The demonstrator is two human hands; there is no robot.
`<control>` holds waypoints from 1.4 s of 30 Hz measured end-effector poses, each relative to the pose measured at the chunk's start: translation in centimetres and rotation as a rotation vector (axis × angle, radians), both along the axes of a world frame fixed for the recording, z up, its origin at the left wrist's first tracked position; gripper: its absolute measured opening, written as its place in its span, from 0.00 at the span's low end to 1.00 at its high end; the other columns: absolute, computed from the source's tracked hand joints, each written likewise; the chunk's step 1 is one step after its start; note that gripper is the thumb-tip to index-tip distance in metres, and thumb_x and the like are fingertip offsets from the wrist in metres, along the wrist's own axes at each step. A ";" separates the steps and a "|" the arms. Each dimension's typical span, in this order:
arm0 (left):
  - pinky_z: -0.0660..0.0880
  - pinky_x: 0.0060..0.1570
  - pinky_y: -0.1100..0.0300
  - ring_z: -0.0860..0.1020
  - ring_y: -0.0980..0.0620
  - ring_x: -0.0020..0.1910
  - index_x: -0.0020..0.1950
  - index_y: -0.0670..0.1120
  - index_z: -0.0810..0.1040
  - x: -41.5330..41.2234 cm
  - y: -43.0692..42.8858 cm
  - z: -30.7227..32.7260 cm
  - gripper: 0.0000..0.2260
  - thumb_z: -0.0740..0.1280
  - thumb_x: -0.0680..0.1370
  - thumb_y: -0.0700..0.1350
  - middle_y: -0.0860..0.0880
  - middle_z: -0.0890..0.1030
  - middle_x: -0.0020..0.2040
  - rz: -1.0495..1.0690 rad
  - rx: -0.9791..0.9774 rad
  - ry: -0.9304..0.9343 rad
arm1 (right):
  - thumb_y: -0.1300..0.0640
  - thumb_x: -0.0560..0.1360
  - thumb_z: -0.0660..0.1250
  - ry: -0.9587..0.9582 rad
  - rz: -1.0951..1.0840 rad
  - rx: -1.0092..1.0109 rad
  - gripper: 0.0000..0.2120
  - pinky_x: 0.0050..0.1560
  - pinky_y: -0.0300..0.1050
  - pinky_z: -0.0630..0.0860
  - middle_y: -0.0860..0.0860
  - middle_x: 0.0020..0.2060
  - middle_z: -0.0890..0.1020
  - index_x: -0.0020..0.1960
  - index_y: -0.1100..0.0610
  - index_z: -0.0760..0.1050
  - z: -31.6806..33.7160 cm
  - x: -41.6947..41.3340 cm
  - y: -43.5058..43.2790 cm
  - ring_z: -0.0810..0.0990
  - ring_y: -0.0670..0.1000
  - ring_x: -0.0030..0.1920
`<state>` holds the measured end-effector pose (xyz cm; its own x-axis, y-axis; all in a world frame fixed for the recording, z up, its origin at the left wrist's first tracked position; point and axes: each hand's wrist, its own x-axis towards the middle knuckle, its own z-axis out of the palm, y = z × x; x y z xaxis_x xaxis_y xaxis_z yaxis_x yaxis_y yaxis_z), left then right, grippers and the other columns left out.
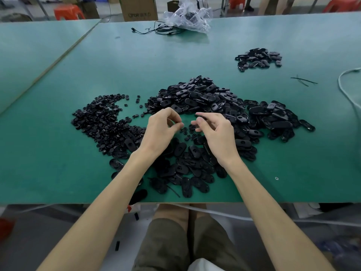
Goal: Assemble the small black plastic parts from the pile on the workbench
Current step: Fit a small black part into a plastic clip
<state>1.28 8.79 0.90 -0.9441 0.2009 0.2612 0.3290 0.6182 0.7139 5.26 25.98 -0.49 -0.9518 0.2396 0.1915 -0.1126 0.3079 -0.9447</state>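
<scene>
Your left hand [162, 128], pinched (on a part? can't tell), and slack, empty right hand [214, 132] hover over the pile [205, 98] for short reach.

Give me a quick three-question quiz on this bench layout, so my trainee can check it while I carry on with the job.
1. True or false: the pile of small round parts lies left of the pile of oval parts.
2. Where on the workbench is the small separate heap? A) near left corner B) far right C) at the near edge
3. Fill in: the clear plastic bag lies at the workbench's ___ edge.
Key: 1 true; 2 B; 3 far.
</scene>
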 end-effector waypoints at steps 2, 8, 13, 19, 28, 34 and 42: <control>0.71 0.46 0.75 0.78 0.59 0.46 0.48 0.46 0.81 0.1 0.1 -0.1 0.05 0.76 0.76 0.39 0.54 0.83 0.45 0.005 0.045 0.020 | 0.58 0.84 0.67 0.016 -0.002 -0.015 0.09 0.45 0.31 0.77 0.56 0.55 0.84 0.58 0.60 0.84 0.0 0.1 0.0 0.84 0.39 0.39; 0.71 0.44 0.73 0.81 0.58 0.43 0.48 0.49 0.82 0.5 0.8 -0.4 0.07 0.78 0.74 0.44 0.54 0.84 0.42 0.005 0.202 0.003 | 0.57 0.86 0.65 0.006 -0.004 -0.049 0.11 0.37 0.32 0.75 0.59 0.50 0.83 0.62 0.58 0.84 0.0 0.0 0.1 0.79 0.38 0.34; 0.71 0.46 0.72 0.80 0.60 0.45 0.51 0.48 0.81 0.8 1.3 -0.9 0.10 0.79 0.73 0.44 0.56 0.84 0.44 -0.015 0.218 0.034 | 0.62 0.85 0.65 0.020 -0.018 -0.118 0.13 0.38 0.38 0.79 0.52 0.39 0.86 0.67 0.57 0.81 -0.2 0.0 0.3 0.80 0.41 0.33; 0.71 0.45 0.71 0.79 0.56 0.46 0.51 0.49 0.80 1.1 1.2 -1.3 0.11 0.79 0.73 0.44 0.55 0.82 0.46 -0.024 0.200 0.079 | 0.63 0.83 0.67 0.011 -0.023 -0.158 0.11 0.38 0.43 0.81 0.52 0.40 0.87 0.63 0.59 0.83 -0.5 0.0 0.1 0.85 0.48 0.36; 0.74 0.47 0.66 0.80 0.58 0.48 0.52 0.50 0.81 1.2 1.3 -1.2 0.10 0.78 0.74 0.41 0.56 0.83 0.47 -0.030 0.210 0.104 | 0.64 0.83 0.65 0.005 -0.010 -0.149 0.11 0.40 0.43 0.82 0.52 0.51 0.88 0.63 0.59 0.82 -0.6 -0.2 0.2 0.89 0.51 0.42; 0.73 0.48 0.70 0.81 0.58 0.49 0.53 0.50 0.82 1.5 1.3 -1.0 0.11 0.78 0.74 0.41 0.55 0.84 0.47 -0.029 0.243 0.129 | 0.64 0.83 0.66 0.027 0.005 -0.184 0.08 0.38 0.44 0.81 0.53 0.48 0.88 0.57 0.56 0.83 -0.7 -0.2 0.0 0.89 0.53 0.42; 0.72 0.45 0.70 0.79 0.57 0.46 0.51 0.49 0.81 1.5 1.3 -1.2 0.11 0.79 0.73 0.41 0.53 0.80 0.47 -0.059 0.205 0.175 | 0.64 0.82 0.67 0.034 0.000 -0.164 0.08 0.40 0.47 0.83 0.52 0.47 0.88 0.57 0.57 0.83 -0.8 -0.1 0.0 0.89 0.53 0.42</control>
